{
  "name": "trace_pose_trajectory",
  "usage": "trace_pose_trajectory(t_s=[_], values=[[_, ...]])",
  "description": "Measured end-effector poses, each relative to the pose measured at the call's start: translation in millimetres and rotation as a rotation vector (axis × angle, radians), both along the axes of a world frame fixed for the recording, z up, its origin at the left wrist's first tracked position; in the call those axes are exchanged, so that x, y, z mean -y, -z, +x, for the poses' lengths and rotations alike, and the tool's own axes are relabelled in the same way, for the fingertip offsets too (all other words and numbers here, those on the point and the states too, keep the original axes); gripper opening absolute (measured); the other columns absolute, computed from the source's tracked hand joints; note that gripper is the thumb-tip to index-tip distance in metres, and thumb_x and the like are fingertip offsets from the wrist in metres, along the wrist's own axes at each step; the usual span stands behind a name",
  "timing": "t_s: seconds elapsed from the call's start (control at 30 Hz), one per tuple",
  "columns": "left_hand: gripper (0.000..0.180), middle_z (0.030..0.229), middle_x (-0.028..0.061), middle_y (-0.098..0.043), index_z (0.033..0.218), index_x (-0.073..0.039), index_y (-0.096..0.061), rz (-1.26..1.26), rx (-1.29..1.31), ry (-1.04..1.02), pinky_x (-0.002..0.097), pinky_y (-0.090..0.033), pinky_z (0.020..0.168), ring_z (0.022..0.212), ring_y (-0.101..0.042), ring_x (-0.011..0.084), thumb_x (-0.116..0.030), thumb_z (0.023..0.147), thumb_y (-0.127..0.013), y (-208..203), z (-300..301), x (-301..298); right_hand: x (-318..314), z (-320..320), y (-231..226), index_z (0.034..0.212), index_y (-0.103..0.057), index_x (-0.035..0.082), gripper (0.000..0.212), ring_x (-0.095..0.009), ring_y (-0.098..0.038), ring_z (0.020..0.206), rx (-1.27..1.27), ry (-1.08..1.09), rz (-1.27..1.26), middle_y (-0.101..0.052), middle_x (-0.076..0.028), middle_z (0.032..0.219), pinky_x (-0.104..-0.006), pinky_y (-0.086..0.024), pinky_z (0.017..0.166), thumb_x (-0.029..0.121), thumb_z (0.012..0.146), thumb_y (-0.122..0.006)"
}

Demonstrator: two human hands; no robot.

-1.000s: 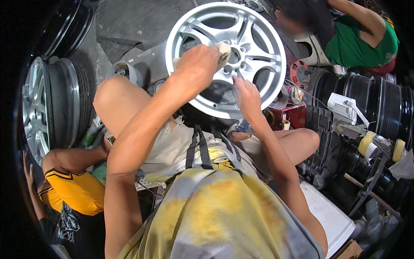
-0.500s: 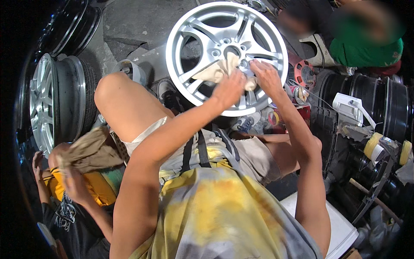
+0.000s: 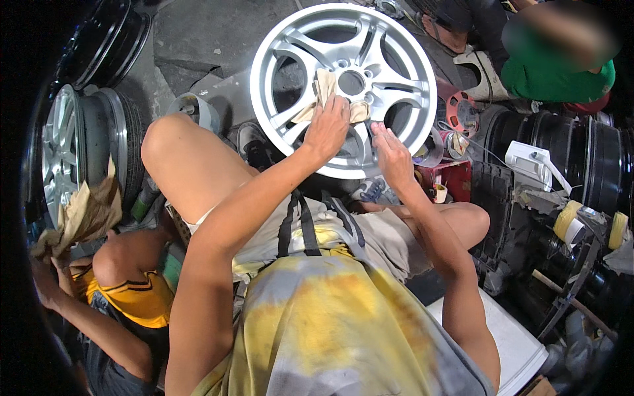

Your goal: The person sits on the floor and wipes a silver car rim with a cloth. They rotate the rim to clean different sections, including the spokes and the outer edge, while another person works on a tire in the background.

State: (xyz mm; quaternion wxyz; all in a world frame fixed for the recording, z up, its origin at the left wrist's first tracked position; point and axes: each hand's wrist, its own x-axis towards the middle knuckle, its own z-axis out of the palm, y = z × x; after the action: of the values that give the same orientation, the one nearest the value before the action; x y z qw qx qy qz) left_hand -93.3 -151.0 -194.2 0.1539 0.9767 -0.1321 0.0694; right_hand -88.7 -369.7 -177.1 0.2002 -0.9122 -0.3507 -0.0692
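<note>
A silver multi-spoke wheel rim (image 3: 399, 94) lies face up before my knees. My left hand (image 3: 330, 125) presses a crumpled beige cloth (image 3: 324, 86) onto the spokes just left of the centre hole, its fingers closed over it. Part of the cloth shows right of the fingers; the rest is hidden under them. Over the rim's near right part is my right hand (image 3: 393, 155), fingers stretched out and holding nothing. Whether its fingertips touch the spoke I cannot tell.
At left, a person holds crumpled brown material (image 3: 92, 204) by a wheel with a tyre (image 3: 122, 132). A bucket (image 3: 205, 112) stands near my left knee. Someone in green (image 3: 548, 82) sits at far right. Right of me are dark rims (image 3: 561, 145), a red box (image 3: 456, 181) and tape rolls (image 3: 568, 224).
My left hand has slid the cloth leftward across the spokes. My right hand has drawn back toward the near edge. The person at left has moved the brown material up against the wheel.
</note>
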Motion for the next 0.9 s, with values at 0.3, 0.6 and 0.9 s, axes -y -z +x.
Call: trace_pose_trajectory(t_s=[0.3, 0.6, 0.9], values=[[0.05, 0.127, 0.0195, -0.053, 0.136, 0.007, -0.054, 0.06, -0.044, -0.069, 0.0448, -0.045, 0.094, 0.126, -0.049, 0.0326, -0.015, 0.091, -0.06, -9, -1, 4, 2, 38, 8, 0.129, -0.059, -0.001, 0.037, -0.038, -0.068, 0.108, 0.157, -0.001, -0.042, -0.07, -0.021, 0.115, -0.0457, -0.055, 0.096, -0.001, 0.093, -0.053], [0.056, 0.126, 0.0166, -0.052, 0.135, 0.005, -0.055, 0.089, 0.007, -0.046, 0.0449, -0.043, 0.096, 0.129, -0.045, 0.0306, -0.026, 0.091, -0.064, -13, -9, 5, -16, 75, -14, 0.117, -0.059, 0.001, 0.03, -0.033, -0.065, 0.116, 0.0, -0.158, -0.376, -0.066, -0.019, 0.122, -0.0426, -0.053, 0.099, 0.0, 0.088, -0.053], [0.049, 0.123, 0.0167, -0.053, 0.134, 0.006, -0.055, 0.092, -0.014, -0.047, 0.0443, -0.043, 0.097, 0.126, -0.048, 0.0311, -0.014, 0.089, -0.056, -3, -4, 4, -18, 90, -24, 0.118, -0.059, 0.002, 0.032, -0.031, -0.064, 0.119, -0.2, -0.137, -0.474, -0.066, -0.017, 0.125, -0.0405, -0.047, 0.11, -0.002, 0.086, -0.054]])
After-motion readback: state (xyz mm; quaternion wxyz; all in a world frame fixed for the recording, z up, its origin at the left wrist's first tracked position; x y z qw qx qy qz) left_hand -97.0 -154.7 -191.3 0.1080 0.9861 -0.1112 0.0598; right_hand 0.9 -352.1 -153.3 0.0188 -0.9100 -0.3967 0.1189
